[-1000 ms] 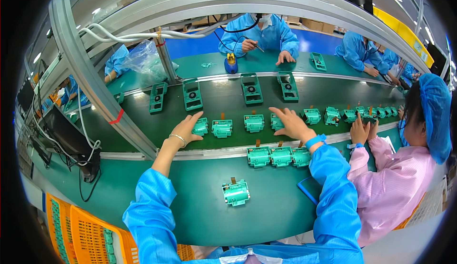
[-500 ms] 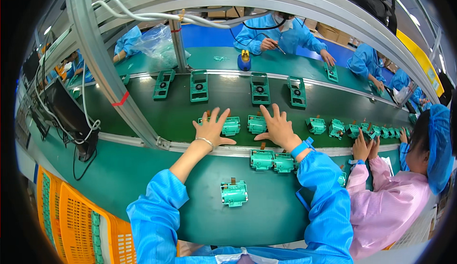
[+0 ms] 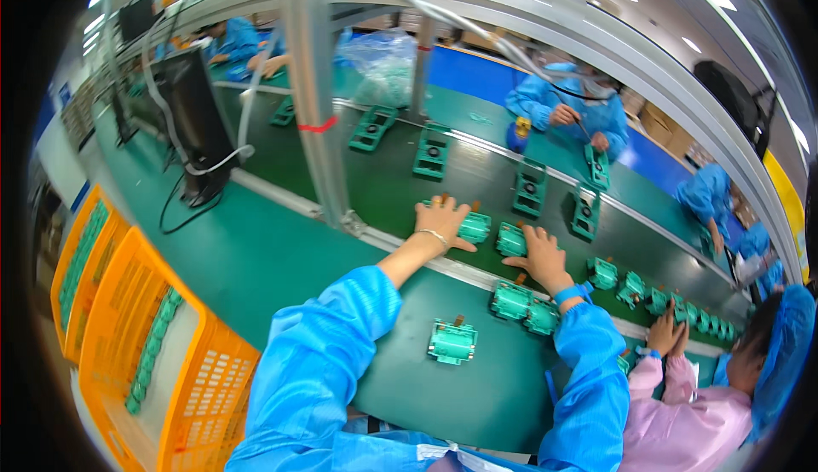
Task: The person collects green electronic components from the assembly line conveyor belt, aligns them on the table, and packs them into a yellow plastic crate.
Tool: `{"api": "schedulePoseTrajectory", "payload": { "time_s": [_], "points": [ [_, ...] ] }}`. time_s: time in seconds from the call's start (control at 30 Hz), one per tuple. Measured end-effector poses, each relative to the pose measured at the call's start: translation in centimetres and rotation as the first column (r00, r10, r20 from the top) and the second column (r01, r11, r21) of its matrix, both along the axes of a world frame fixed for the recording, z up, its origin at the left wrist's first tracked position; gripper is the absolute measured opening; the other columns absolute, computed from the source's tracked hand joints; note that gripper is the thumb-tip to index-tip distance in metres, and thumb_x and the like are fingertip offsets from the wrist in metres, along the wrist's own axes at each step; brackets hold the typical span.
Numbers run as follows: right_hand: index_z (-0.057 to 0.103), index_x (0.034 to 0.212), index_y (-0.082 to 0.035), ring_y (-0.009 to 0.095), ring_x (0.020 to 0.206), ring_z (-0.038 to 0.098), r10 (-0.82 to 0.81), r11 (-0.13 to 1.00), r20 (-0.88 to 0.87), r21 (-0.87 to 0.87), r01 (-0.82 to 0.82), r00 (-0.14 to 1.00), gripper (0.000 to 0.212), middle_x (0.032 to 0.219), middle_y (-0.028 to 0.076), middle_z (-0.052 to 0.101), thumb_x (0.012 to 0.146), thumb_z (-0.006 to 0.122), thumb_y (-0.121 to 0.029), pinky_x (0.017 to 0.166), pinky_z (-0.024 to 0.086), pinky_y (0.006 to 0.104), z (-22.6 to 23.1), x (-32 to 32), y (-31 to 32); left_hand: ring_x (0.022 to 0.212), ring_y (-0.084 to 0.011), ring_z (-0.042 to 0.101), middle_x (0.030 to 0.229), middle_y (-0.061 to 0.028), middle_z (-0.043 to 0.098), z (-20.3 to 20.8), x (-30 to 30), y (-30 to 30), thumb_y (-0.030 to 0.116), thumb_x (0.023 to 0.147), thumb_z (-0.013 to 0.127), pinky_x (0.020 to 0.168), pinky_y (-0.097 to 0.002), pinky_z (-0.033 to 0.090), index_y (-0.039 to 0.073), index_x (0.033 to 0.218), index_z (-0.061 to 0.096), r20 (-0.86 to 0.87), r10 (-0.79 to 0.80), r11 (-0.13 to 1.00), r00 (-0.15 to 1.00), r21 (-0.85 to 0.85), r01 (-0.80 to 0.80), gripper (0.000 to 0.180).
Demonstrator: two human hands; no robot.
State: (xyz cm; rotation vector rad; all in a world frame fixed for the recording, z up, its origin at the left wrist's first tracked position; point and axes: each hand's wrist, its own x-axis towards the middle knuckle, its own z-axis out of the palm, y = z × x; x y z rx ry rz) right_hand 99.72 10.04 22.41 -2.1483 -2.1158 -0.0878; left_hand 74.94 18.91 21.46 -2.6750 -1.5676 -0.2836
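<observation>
My left hand (image 3: 439,225) lies over the dark green belt, fingers stretched forward and thumb out to the right. It partly covers a green plastic housing, and another green housing (image 3: 475,228) sits just right of its fingers. My right hand (image 3: 545,259) has its fingers apart at the right side of a third green housing (image 3: 511,239), with the thumb along its near edge. Whether that hand presses on it is hard to see. On the bench in front of me sits a single housing (image 3: 452,342) with a brown tab. Two more housings (image 3: 512,299) stand side by side near my right wrist.
Larger green frames (image 3: 530,187) with round black parts line the belt's far side. A metal post (image 3: 317,114) rises left of my hands. Orange crates (image 3: 192,370) stand lower left. A co-worker in pink (image 3: 694,417) handles housings at the right; another (image 3: 571,114) works opposite.
The view has swung left, bringing more of the orange crates into sight. My hands have reached closer to the housings on the belt, and my right fingers are less widely spread.
</observation>
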Motion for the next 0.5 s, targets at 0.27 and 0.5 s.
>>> {"api": "schedulePoseTrajectory", "payload": {
  "time_s": [0.27, 0.5],
  "points": [
    [0.051, 0.143, -0.011, 0.042, 0.122, 0.058, 0.161, 0.966, -0.034, 0.209, -0.15, 0.986, 0.086, 0.137, 0.017, 0.059, 0.073, 0.089, -0.043, 0.095, 0.052, 0.05, -0.2, 3.5, -0.8, 0.134, -0.0378, 0.049, 0.139, -0.0169, 0.055, 4.1, -3.0, -2.6, 0.072, 0.063, 0.082, 0.089, -0.0578, 0.047, 0.025, 0.141, 0.053, 0.074, -0.22, 0.959, 0.973, 0.196, 0.202, 0.096],
    [0.047, 0.148, -0.003, 0.042, 0.133, 0.051, 0.266, 0.859, -0.065, 0.469, -0.206, 0.962, 0.081, 0.14, 0.023, 0.056, 0.078, 0.086, -0.013, 0.109, 0.042, 0.0451, 5.4, 5.5, -3.4, 0.126, -0.0419, 0.056, 0.13, -0.0168, 0.058, 12.9, -17.1, -13.8, 0.075, 0.055, 0.083, 0.085, -0.0586, 0.049, 0.024, 0.122, 0.057, 0.171, -0.311, 0.876, 0.935, 0.434, 0.212, 0.088]
  ]
}}
